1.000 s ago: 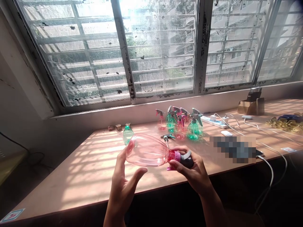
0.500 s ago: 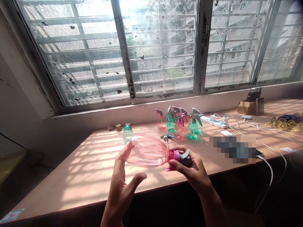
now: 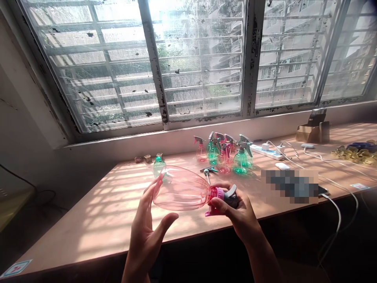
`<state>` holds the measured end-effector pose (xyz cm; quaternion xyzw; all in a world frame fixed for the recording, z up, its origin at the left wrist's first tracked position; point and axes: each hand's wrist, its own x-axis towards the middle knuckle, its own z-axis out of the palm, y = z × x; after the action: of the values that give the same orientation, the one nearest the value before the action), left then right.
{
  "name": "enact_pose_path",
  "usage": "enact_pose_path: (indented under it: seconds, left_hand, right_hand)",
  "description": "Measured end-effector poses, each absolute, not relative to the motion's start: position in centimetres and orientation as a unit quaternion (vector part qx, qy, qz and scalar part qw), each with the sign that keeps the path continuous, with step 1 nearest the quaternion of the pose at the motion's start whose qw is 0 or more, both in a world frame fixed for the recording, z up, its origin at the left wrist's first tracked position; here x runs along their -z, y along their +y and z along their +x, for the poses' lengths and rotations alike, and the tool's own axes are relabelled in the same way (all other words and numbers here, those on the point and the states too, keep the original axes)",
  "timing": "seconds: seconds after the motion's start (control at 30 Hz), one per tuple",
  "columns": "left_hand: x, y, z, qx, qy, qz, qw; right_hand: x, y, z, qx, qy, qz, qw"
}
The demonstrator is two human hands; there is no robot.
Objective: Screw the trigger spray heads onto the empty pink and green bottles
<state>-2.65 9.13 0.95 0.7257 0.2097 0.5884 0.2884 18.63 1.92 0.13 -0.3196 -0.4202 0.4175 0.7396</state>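
A clear pink spray bottle point(image 3: 181, 188) lies on its side in the air above the table's front part, its base to the left. My right hand point(image 3: 240, 212) grips it at the grey and pink spray head point(image 3: 228, 195), with the thumb over the pink collar. At the base end, my left hand point(image 3: 149, 224) has its fingers stretched along the bottle's bottom. Its thumb stands well apart from them, so that hand is open and not closed round the bottle. Behind the held bottle are a green bottle point(image 3: 159, 163) without a spray head and a loose spray head point(image 3: 208, 170).
Several pink and green spray bottles point(image 3: 224, 159) stand grouped near the wall. To the right are a power strip point(image 3: 266, 152), white cables point(image 3: 338, 214), a blurred-out dark device point(image 3: 294, 186) and a cardboard holder point(image 3: 312, 133). The table's front edge point(image 3: 188, 239) runs below my hands.
The pink bottle's base has shifted slightly left, and my left hand has moved left and a little down with it. My right hand keeps its grip on the spray head.
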Motion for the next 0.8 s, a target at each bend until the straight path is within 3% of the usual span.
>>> enact_pose_path:
  seconds: [0.2,0.5,0.8]
  left_hand:
    - [-1.0,9.2,-2.1,-0.612,0.256,0.688,0.295]
    - [-1.1,9.1,-2.1,-0.569,0.244,0.741,0.26]
    - [-0.8,9.5,-2.2,-0.588,0.284,0.693,0.304]
  right_hand:
    - [0.1,2.1,18.9,-0.375,-0.478,-0.328,0.723]
    - [-0.3,1.8,18.8,-0.394,-0.415,-0.325,0.753]
    - [0.3,2.0,19.1,-0.362,-0.5,-0.344,0.708]
